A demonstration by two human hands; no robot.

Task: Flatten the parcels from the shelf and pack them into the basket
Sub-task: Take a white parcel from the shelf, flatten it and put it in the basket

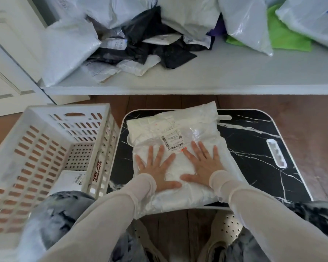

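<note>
A white plastic parcel (178,133) with a barcode label lies on a small black marble-patterned table (254,140). My left hand (157,167) and my right hand (201,163) press flat on its near half, fingers spread and straight, side by side. To the left stands the white slotted basket (51,140), with one flat white parcel (70,180) lying on its bottom. On the white shelf (197,78) beyond the table, several white, grey and black parcels (140,35) are heaped.
A green cloth-like item (284,36) lies among the bags at the shelf's right. Brown wooden floor (311,120) surrounds the table. My knees and shoes show below the table's near edge. A white panelled door stands at the far left.
</note>
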